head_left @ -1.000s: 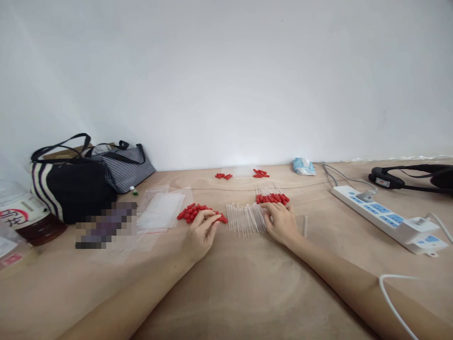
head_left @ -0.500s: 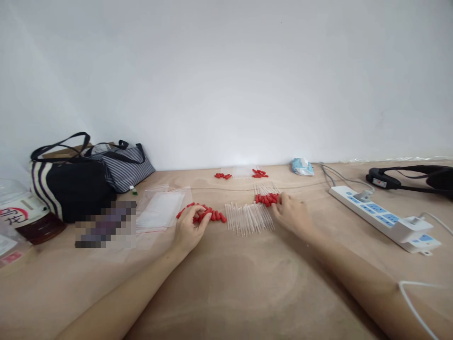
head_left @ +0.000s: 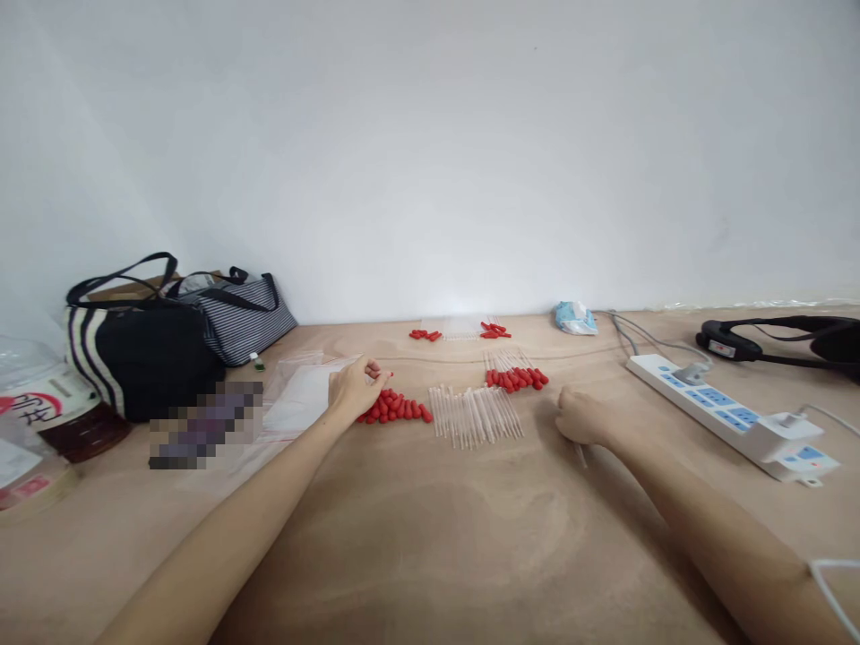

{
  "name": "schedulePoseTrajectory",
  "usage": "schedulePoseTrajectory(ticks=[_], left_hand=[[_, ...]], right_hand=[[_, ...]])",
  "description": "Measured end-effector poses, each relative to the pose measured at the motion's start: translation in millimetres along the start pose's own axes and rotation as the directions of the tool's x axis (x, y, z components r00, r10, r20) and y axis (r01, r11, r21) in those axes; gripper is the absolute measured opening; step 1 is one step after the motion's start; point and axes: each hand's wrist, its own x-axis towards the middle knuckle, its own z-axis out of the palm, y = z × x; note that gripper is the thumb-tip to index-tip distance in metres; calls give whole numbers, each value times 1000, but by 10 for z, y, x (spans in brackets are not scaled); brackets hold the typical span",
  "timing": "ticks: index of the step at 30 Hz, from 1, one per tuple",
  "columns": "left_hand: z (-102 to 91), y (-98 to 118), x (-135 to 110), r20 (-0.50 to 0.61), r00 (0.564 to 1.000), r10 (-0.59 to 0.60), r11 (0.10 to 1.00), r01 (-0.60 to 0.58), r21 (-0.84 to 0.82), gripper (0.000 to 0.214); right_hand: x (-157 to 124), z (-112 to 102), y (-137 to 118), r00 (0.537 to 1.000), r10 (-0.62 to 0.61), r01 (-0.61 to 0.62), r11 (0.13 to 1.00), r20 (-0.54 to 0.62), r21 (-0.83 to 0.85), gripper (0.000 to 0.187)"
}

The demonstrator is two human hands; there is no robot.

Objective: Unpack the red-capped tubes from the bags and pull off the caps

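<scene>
My left hand (head_left: 356, 390) is closed in a pinch above the left pile of red rubber bulbs (head_left: 396, 408), with a small red tip showing at its fingertips. Out to the right, my right hand (head_left: 581, 417) is curled shut, and a thin clear tube (head_left: 582, 457) pokes out below its fingers. Between the hands lies a row of thin clear tubes (head_left: 476, 417), side by side on the table. Just behind them is a group of tubes with red bulbs at their near ends (head_left: 517, 380).
Farther back lie more red bulbs (head_left: 425, 335). Clear plastic bags (head_left: 299, 399), a striped bag (head_left: 238, 318), a black bag (head_left: 148, 363) and a bottle (head_left: 73, 412) occupy the left. On the right are a power strip (head_left: 705, 405), a tissue pack (head_left: 575, 318) and a black headset (head_left: 732, 339).
My left hand has lifted from the red bulbs with a small red piece in its fingers. My right hand has moved right and nearer, away from the bulb-ended tubes, a clear tube now showing beneath it.
</scene>
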Motion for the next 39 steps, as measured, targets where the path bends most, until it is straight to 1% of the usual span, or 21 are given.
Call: schedulePoseTrajectory(ticks=[3, 7, 10, 13, 16, 18, 20, 21, 23, 26, 30, 33, 36, 39], left_hand=[[28, 94, 6, 58, 998, 36, 999, -36, 4, 17], [45, 164, -3, 154, 987, 55, 998, -55, -8, 18], [45, 199, 8, 213, 976, 48, 999, -45, -21, 22], [72, 326, 29, 227, 973, 49, 998, -41, -36, 25], [175, 595, 45, 272, 960, 71, 996, -55, -64, 23], [286, 828, 50, 308, 948, 82, 995, -60, -82, 22], [414, 1065, 58, 346, 934, 85, 994, -55, -94, 22], [479, 1173, 65, 365, 927, 81, 994, -49, -98, 23], [601, 1353, 85, 395, 917, 60, 995, -24, -93, 26], [749, 1514, 135, 427, 904, -7, 997, 38, -64, 28], [869, 1575, 208, 453, 888, -79, 994, 107, -38, 31], [870, 1572, 245, 449, 890, -83, 993, 114, -43, 27], [738, 1530, 245, 396, 917, -50, 995, 80, -59, 24], [475, 1383, 154, 299, 954, 23, 997, 0, -78, 24]], right_hand=[[23, 117, -165, 996, -70, 71, 997, 61, -24, 13], [67, 192, -352, 980, -171, 174, 985, 102, -16, 18], [98, 207, -406, 971, -218, 219, 976, 101, 1, 18], [106, 215, -410, 967, -239, 238, 971, 83, 27, 17], [89, 240, -384, 962, -268, 265, 962, 51, 70, 15], [69, 271, -353, 954, -300, 299, 943, -20, 146, 12], [45, 310, -317, 946, -302, 323, 917, -119, 235, 7], [33, 331, -301, 944, -287, 322, 907, -160, 271, 5], [13, 366, -278, 949, -238, 294, 903, -205, 312, 3], [-2, 396, -271, 960, -180, 248, 906, -216, 344, 7], [-3, 396, -290, 963, -176, 242, 899, -206, 365, 10], [-5, 393, -298, 964, -170, 238, 894, -205, 380, 11], [-7, 390, -297, 962, -165, 240, 889, -217, 389, 12], [-12, 374, -304, 945, -195, 286, 884, -263, 370, 13]])
